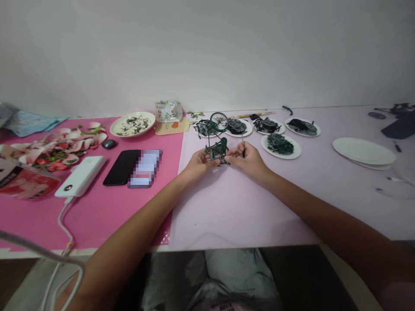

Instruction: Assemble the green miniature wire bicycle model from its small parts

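A small green model bicycle (223, 146) stands on end above the middle of the table, one spoked wheel up top. Closed on its lower part is my left hand (199, 165), from the left side. My right hand (251, 159) meets the bicycle from the right, thumb and forefinger at its lower parts. A thin tool (243, 140), perhaps a small screwdriver, pokes up from the curled fingers of that hand. Just behind are white plates of dark model parts, one with wheels (236, 126). Green parts (280, 146) fill a nearer plate (295, 151).
Two stacked white plates (363, 151) lie to the right, near a dark object (400, 123). On the pink left side are two phones (121, 168) (144, 169), a white power bank (81, 176) with its cable, a bowl (118, 129) and scattered food peelings (61, 149).
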Available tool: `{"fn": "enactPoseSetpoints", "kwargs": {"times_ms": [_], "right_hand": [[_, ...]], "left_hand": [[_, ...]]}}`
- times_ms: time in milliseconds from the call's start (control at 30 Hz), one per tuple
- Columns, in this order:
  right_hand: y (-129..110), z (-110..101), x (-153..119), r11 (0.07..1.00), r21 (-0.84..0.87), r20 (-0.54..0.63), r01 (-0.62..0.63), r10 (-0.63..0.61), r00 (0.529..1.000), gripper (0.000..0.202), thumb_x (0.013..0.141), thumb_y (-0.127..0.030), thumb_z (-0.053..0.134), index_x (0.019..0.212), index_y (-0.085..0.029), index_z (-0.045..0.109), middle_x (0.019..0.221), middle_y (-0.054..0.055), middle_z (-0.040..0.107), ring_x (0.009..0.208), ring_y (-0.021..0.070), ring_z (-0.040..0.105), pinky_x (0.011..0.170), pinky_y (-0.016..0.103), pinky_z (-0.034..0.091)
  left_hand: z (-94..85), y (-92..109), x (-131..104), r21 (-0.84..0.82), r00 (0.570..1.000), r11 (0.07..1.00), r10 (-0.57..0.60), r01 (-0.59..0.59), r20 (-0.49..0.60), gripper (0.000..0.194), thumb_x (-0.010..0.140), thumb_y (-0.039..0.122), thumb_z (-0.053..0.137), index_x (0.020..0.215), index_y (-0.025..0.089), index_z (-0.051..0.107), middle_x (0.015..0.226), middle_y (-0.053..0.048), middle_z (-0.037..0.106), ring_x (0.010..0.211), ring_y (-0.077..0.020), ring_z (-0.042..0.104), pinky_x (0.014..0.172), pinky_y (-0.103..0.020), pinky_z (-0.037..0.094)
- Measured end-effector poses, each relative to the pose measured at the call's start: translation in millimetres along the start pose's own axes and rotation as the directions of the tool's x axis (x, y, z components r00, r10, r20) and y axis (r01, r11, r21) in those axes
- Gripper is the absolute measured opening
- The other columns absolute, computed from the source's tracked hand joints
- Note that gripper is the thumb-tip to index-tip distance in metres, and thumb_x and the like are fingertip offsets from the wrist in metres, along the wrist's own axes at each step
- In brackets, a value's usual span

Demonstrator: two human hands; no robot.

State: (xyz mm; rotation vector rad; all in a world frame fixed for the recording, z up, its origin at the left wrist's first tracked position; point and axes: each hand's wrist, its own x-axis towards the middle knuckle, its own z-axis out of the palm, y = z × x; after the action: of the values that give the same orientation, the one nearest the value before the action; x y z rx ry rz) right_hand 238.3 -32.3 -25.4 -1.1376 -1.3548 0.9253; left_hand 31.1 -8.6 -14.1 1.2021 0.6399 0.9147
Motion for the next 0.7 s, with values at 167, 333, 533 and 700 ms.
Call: {"fn": "enactPoseSetpoints", "kwargs": {"times_ms": [167, 333, 533, 700], "right_hand": [[-2, 1, -2, 1.000, 0.025, 0.018, -0.008, 0.007, 1.000, 0.063, 0.070, -0.045, 0.090, 0.085, -0.029, 0.031, 0.093, 0.003, 0.078, 0.081, 0.0195, 0.066, 0.086, 0.043, 0.056], [-5, 5, -6, 0.999, 0.041, 0.047, 0.021, -0.023, 0.999, 0.057, 0.073, -0.043, 0.088, 0.084, -0.029, 0.033, 0.097, 0.006, 0.080, 0.084, 0.0206, 0.067, 0.089, 0.045, 0.056], [-8, 6, -8, 0.999, 0.010, 0.053, 0.032, -0.033, 0.998, 0.053, 0.076, -0.040, 0.085, 0.083, -0.029, 0.034, 0.097, 0.005, 0.080, 0.087, 0.0215, 0.069, 0.092, 0.044, 0.056], [-13, 6, -8, 0.998, 0.009, 0.038, 0.054, -0.054, 0.998, 0.051, 0.081, -0.039, 0.085, 0.082, -0.029, 0.035, 0.093, 0.003, 0.078, 0.085, 0.0205, 0.068, 0.088, 0.041, 0.055]], "left_hand": [[4.5, 1, -2, 0.093, 0.991, 0.995, 0.051, -0.039, -0.127, 0.051, 0.066, 0.021, 0.098, 0.112, 0.015, 0.076, 0.107, -0.011, 0.082, 0.088, -0.0219, 0.076, 0.081, -0.032, 0.058], [9.8, 3, -6, 0.187, 0.976, 0.982, 0.074, -0.035, -0.205, 0.040, 0.070, 0.022, 0.092, 0.106, 0.015, 0.078, 0.105, -0.011, 0.082, 0.082, -0.0216, 0.074, 0.072, -0.032, 0.057], [10.1, 2, -6, 0.207, 0.971, 0.977, 0.090, -0.043, -0.222, 0.037, 0.071, 0.021, 0.090, 0.106, 0.015, 0.079, 0.102, -0.011, 0.083, 0.083, -0.0220, 0.075, 0.074, -0.033, 0.059], [8.7, 1, -5, 0.190, 0.974, 0.980, 0.093, -0.053, -0.205, 0.038, 0.070, 0.023, 0.092, 0.104, 0.014, 0.078, 0.098, -0.010, 0.082, 0.081, -0.0210, 0.075, 0.073, -0.031, 0.058]]}}
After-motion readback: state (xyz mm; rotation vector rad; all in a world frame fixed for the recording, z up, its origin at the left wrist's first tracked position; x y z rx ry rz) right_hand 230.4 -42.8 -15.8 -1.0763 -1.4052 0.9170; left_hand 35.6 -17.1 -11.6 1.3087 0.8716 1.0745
